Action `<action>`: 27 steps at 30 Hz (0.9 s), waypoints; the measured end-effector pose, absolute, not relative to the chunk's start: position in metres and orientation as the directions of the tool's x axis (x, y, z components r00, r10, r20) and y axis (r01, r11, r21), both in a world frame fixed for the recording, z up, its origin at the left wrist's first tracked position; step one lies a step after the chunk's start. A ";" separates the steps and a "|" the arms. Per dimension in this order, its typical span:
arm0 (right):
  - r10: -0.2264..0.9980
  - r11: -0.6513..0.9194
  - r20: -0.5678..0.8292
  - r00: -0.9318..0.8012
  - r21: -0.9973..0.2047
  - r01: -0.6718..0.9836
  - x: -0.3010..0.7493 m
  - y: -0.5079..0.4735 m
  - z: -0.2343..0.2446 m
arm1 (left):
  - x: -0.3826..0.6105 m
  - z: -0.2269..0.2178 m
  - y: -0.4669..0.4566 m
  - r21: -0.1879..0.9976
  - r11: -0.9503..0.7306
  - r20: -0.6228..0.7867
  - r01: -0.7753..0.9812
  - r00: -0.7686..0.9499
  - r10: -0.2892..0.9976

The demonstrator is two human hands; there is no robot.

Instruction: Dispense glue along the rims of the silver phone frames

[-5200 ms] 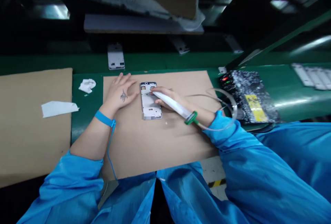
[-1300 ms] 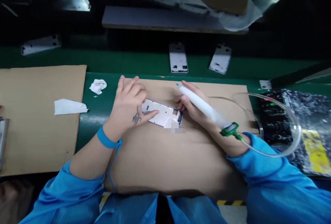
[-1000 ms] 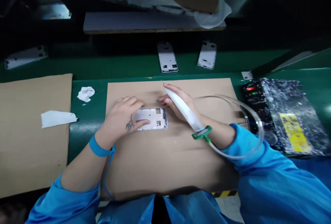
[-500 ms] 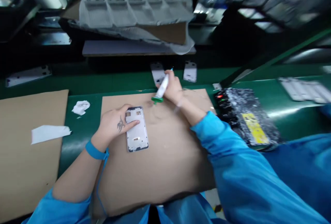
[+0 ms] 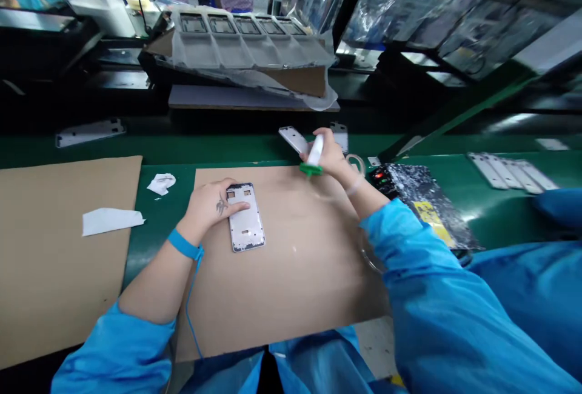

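Note:
My left hand (image 5: pixel 210 207) grips a silvery phone middle frame (image 5: pixel 248 227) by its upper left edge, thumb across the face. The frame lies on a cardboard sheet (image 5: pixel 295 297). Farther back, my right hand (image 5: pixel 334 157) is closed around a white dispensing syringe (image 5: pixel 316 150) with a green cap, its cap end pointing down toward the cardboard. A second phone frame (image 5: pixel 291 137) slants from the fingers of that hand, its near end behind them; the exact grip is hidden. Just behind my right hand lies another phone frame (image 5: pixel 341 134), partly covered.
A black speckled controller box (image 5: pixel 431 200) with a red display stands at right, a clear tube near it. Several phone frames (image 5: pixel 509 171) lie beyond. Crumpled tissue (image 5: pixel 161 183) and a white paper strip (image 5: pixel 111 222) are at left. A plastic tray (image 5: pixel 250 48) sits on the shelf ahead.
My right hand has moved right and slightly back with the syringe. The second phone frame has turned from nearly upright to slanted beside the fingers. My left hand keeps its hold; the camera view has shifted.

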State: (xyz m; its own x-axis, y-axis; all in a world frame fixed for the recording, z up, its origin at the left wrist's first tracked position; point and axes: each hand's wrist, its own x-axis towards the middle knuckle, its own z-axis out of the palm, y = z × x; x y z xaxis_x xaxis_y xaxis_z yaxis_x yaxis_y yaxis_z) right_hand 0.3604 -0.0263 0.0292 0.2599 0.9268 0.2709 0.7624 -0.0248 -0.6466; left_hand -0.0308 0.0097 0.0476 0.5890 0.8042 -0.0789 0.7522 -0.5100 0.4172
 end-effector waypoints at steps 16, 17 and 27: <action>0.899 0.380 0.407 -0.161 -0.544 0.748 0.342 -0.129 -0.004 | -0.031 0.044 0.014 0.451 -0.520 -0.106 0.725 0.622 0.775; 0.918 0.339 0.379 -0.113 -0.606 0.719 0.338 -0.125 -0.006 | -0.032 0.043 0.014 0.456 -0.523 -0.100 0.720 0.626 0.774; 0.947 0.320 0.248 -0.203 -0.781 0.536 0.287 -0.074 -0.019 | -0.028 0.046 0.008 0.435 -0.551 -0.108 0.712 0.649 0.753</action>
State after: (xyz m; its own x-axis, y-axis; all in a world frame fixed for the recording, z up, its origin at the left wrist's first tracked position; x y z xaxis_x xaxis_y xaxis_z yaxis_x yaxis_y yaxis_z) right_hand 0.2870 -0.0742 -0.0186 -0.2034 0.9471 0.2482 0.5359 0.3198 -0.7813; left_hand -0.0277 0.0084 0.0464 0.6492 0.7529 -0.1084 0.7120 -0.5514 0.4348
